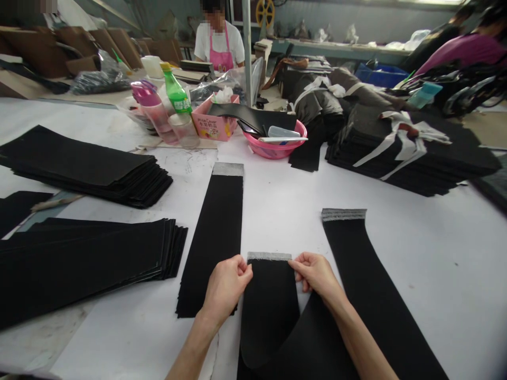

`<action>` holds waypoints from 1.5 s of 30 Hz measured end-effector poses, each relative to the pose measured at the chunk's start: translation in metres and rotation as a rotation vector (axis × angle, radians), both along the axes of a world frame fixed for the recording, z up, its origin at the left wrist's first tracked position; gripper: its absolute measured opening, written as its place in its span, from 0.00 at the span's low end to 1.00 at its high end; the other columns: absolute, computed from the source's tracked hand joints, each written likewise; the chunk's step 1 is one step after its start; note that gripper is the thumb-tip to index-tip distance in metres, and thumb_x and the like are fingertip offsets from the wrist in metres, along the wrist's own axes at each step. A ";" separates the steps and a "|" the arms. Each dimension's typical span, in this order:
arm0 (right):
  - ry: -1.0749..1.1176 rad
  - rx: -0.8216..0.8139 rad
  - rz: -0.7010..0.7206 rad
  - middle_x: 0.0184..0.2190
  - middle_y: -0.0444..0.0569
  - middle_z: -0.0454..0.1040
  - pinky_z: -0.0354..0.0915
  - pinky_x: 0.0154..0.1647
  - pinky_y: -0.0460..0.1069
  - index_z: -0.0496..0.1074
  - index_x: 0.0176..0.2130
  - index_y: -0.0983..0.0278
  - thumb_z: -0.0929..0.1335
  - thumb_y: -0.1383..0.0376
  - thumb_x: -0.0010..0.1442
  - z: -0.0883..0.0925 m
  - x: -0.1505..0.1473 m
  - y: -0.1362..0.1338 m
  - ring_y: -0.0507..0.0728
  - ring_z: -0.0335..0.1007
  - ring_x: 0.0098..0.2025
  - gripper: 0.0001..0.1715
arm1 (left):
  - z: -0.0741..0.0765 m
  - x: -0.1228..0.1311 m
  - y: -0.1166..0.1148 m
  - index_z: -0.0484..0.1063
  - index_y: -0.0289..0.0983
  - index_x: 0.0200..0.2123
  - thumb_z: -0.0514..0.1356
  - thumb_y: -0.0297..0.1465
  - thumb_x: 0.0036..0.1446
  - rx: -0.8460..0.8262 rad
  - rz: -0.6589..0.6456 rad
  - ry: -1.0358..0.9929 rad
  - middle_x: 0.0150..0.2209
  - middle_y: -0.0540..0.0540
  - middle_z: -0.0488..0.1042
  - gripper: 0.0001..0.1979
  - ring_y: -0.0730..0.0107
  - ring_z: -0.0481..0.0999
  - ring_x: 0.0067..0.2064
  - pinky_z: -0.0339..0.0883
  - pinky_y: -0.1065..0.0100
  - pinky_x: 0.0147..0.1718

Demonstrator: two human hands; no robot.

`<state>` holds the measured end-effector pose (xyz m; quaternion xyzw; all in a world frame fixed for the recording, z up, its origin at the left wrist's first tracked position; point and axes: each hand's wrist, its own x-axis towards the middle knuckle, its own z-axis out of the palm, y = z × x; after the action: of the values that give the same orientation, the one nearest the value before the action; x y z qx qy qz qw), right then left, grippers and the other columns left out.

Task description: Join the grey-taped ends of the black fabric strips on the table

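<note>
A black fabric strip (pixel 269 301) with a frayed pale grey end band lies before me, its near part curling over on itself. My left hand (pixel 227 287) pinches its left edge just below the band. At the band's right corner, my right hand (pixel 317 272) grips the strip between thumb and finger. To the left lies a narrow stack of black strips (pixel 216 237) with a grey far end. Another set of black strips (pixel 368 274) with layered grey ends stretches along the right, partly behind my right forearm.
Two stacks of wide black sheets (pixel 79 163) (pixel 95 258) occupy the left. Farther back stand a pink basket (pixel 273 150), a pink box (pixel 216 124), a green bottle (pixel 177 92) and a tied black bundle (pixel 412 153). A person in a pink apron (pixel 221 47) is beyond; others are at right.
</note>
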<state>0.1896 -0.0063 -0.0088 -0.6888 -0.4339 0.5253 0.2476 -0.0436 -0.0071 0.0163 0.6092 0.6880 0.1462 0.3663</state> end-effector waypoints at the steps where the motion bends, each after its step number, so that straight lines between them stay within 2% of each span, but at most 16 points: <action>1: 0.010 -0.006 -0.005 0.16 0.42 0.71 0.50 0.09 0.39 0.65 0.25 0.64 0.67 0.60 0.57 0.002 -0.001 0.000 0.48 0.61 0.10 0.13 | 0.000 0.000 0.000 0.65 0.38 0.23 0.54 0.38 0.58 -0.002 0.000 -0.001 0.19 0.53 0.69 0.14 0.77 0.65 0.21 0.47 0.74 0.22; 7: 0.019 -0.030 -0.037 0.15 0.42 0.71 0.51 0.09 0.39 0.65 0.25 0.64 0.67 0.61 0.57 0.003 -0.002 0.001 0.48 0.61 0.10 0.12 | 0.001 0.001 0.000 0.65 0.38 0.23 0.53 0.38 0.58 0.006 -0.003 0.019 0.19 0.53 0.69 0.14 0.77 0.66 0.21 0.48 0.74 0.23; 18: -0.036 -0.012 -0.003 0.16 0.43 0.72 0.52 0.09 0.39 0.64 0.26 0.64 0.67 0.62 0.59 -0.001 -0.001 0.000 0.48 0.63 0.11 0.12 | 0.001 0.004 0.000 0.65 0.38 0.23 0.54 0.37 0.58 0.034 -0.012 0.100 0.19 0.54 0.69 0.13 0.77 0.64 0.22 0.47 0.73 0.24; 21: -0.052 0.001 -0.018 0.15 0.42 0.72 0.53 0.09 0.39 0.61 0.27 0.62 0.67 0.63 0.58 0.000 -0.003 0.000 0.49 0.64 0.11 0.12 | 0.002 0.004 0.000 0.65 0.38 0.23 0.55 0.36 0.58 0.051 -0.016 0.129 0.19 0.54 0.69 0.13 0.77 0.65 0.23 0.47 0.72 0.25; 26: -0.063 0.045 -0.065 0.13 0.37 0.70 0.53 0.07 0.40 0.54 0.29 0.59 0.69 0.63 0.57 -0.003 -0.002 -0.001 0.51 0.63 0.10 0.17 | 0.002 0.004 -0.001 0.64 0.38 0.23 0.55 0.35 0.58 0.062 -0.032 0.163 0.19 0.54 0.69 0.13 0.76 0.66 0.23 0.47 0.72 0.25; 29: -0.051 0.054 -0.049 0.13 0.37 0.70 0.54 0.07 0.40 0.53 0.29 0.59 0.68 0.64 0.57 -0.005 -0.001 -0.001 0.51 0.63 0.10 0.16 | 0.003 0.006 -0.003 0.64 0.38 0.26 0.56 0.34 0.59 0.076 -0.039 0.183 0.21 0.54 0.69 0.10 0.77 0.68 0.24 0.48 0.73 0.25; 32: -0.037 0.043 -0.041 0.13 0.37 0.70 0.54 0.07 0.40 0.53 0.29 0.59 0.68 0.65 0.57 -0.004 -0.001 0.001 0.51 0.63 0.10 0.16 | 0.004 0.013 -0.008 0.65 0.39 0.34 0.55 0.33 0.60 0.127 -0.052 0.313 0.24 0.54 0.70 0.04 0.75 0.69 0.24 0.50 0.72 0.24; 34: -0.024 0.028 -0.041 0.13 0.38 0.70 0.53 0.07 0.40 0.54 0.29 0.59 0.68 0.66 0.57 -0.001 -0.002 0.002 0.51 0.63 0.10 0.16 | 0.004 0.020 -0.013 0.66 0.40 0.41 0.53 0.30 0.62 0.239 -0.093 0.444 0.32 0.51 0.72 0.05 0.74 0.70 0.26 0.53 0.71 0.24; 37: 0.006 0.000 -0.042 0.12 0.39 0.70 0.52 0.07 0.39 0.54 0.28 0.60 0.68 0.68 0.57 0.005 -0.003 0.004 0.50 0.62 0.09 0.16 | 0.002 0.026 -0.019 0.64 0.42 0.51 0.53 0.24 0.60 0.463 -0.260 0.536 0.44 0.47 0.70 0.17 0.69 0.72 0.37 0.63 0.70 0.32; 40: 0.046 -0.013 -0.032 0.12 0.39 0.70 0.52 0.07 0.39 0.55 0.27 0.61 0.68 0.68 0.58 0.011 -0.003 0.006 0.49 0.62 0.09 0.15 | -0.002 0.027 -0.022 0.64 0.43 0.55 0.55 0.23 0.59 0.592 -0.431 0.552 0.47 0.45 0.69 0.21 0.64 0.69 0.44 0.65 0.64 0.40; 45: 0.077 -0.037 -0.006 0.12 0.40 0.70 0.52 0.07 0.38 0.57 0.27 0.61 0.69 0.66 0.57 0.014 -0.001 0.008 0.49 0.62 0.09 0.15 | -0.003 0.023 -0.027 0.62 0.39 0.58 0.54 0.24 0.60 0.668 -0.552 0.657 0.50 0.40 0.68 0.22 0.61 0.68 0.44 0.64 0.61 0.38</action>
<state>0.1887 0.0017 0.0052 -0.6738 -0.4121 0.5588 0.2530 -0.0210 -0.0338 0.0129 0.8641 0.4968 0.0570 -0.0565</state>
